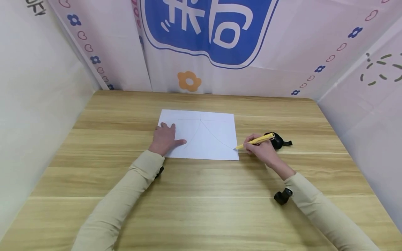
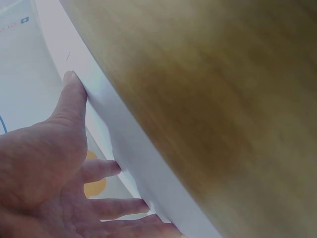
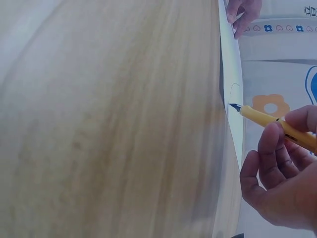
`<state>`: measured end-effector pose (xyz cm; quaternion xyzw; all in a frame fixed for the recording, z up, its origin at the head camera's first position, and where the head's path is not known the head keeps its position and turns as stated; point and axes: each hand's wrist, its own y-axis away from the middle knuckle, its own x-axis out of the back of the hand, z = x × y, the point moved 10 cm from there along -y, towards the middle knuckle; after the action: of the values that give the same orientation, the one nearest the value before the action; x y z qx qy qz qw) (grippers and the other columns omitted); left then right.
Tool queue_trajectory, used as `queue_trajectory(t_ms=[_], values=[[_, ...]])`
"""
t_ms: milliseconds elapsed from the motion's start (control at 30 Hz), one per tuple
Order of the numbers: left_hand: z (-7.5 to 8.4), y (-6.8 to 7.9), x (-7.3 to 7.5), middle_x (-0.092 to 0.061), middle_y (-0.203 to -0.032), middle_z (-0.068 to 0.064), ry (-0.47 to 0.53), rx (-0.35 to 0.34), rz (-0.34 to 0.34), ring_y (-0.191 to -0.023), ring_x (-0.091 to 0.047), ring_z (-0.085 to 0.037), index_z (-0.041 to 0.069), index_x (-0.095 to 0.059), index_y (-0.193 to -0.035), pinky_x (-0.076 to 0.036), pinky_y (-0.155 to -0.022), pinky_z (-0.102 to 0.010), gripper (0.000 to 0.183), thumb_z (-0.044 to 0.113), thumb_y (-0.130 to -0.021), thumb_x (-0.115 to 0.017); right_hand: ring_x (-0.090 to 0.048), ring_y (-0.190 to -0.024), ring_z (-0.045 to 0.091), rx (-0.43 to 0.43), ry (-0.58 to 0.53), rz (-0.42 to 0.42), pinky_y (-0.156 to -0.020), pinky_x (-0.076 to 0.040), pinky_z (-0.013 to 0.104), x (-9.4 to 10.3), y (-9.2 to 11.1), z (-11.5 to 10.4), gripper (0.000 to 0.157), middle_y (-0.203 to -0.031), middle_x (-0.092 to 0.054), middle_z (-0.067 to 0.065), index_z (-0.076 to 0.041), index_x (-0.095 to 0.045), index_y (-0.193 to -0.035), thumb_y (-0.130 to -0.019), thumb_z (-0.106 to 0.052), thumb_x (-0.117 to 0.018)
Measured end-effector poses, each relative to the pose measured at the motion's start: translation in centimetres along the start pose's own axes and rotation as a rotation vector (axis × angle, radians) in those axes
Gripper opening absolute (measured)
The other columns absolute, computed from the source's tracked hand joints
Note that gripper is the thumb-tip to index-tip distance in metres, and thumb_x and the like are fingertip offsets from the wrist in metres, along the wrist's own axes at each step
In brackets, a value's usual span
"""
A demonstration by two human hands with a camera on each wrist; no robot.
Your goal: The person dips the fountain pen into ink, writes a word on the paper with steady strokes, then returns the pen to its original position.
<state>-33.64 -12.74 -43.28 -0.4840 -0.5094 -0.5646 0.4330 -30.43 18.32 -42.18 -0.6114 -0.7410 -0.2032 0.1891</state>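
A white sheet of paper lies on the wooden table, bearing a thin horizontal line near its top and two curved lines that spread downward from it. My left hand rests on the sheet's left side with fingers spread; in the left wrist view its thumb and fingertips press along the paper. My right hand pinches a yellow fountain pen just off the sheet's right edge. The pen's dark nib is at the paper, by the lower end of the right curve.
Behind the right hand sits a black object with a short strap, partly hidden by the hand and pen. The wooden table is bounded by a printed back curtain and white side walls. Black devices are worn near both cuffs.
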Motion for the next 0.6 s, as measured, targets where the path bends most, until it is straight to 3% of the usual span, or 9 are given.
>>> queue_trajectory(t_ms=[233, 333, 600], values=[[0.1, 0.0, 0.0, -0.048, -0.122, -0.04, -0.013, -0.005, -0.002, -0.106, -0.055, -0.05, -0.004, -0.04, -0.139, -0.056, -0.074, -0.044, 0.088, 0.063, -0.084, -0.055, -0.051, -0.07, 0.012, -0.006, 0.091, 0.014, -0.06, -0.044, 0.023, 0.5, -0.2, 0.0, 0.018, -0.084, -0.062, 0.004, -0.008, -0.065, -0.097, -0.087, -0.023, -0.063], [0.2, -0.1, 0.0, -0.047, -0.123, -0.04, -0.015, -0.008, -0.001, -0.107, -0.055, -0.05, -0.004, -0.04, -0.139, -0.056, -0.075, -0.045, 0.088, 0.063, -0.085, -0.055, -0.052, -0.072, 0.012, -0.014, 0.082, 0.014, -0.061, -0.046, 0.024, 0.9, -0.2, -0.1, 0.023, -0.09, -0.061, 0.005, -0.007, -0.064, -0.101, -0.088, -0.026, -0.064], [0.1, -0.1, -0.2, -0.041, -0.131, -0.042, 0.0, 0.005, -0.025, -0.113, -0.051, -0.053, -0.004, -0.036, -0.141, -0.055, -0.08, -0.047, 0.088, 0.062, -0.085, -0.054, -0.05, -0.065, 0.006, -0.017, -0.037, 0.037, -0.06, -0.046, 0.027, 2.5, 0.0, -0.5, 0.028, -0.076, -0.057, -0.005, -0.001, -0.061, -0.104, -0.089, -0.024, -0.065]])
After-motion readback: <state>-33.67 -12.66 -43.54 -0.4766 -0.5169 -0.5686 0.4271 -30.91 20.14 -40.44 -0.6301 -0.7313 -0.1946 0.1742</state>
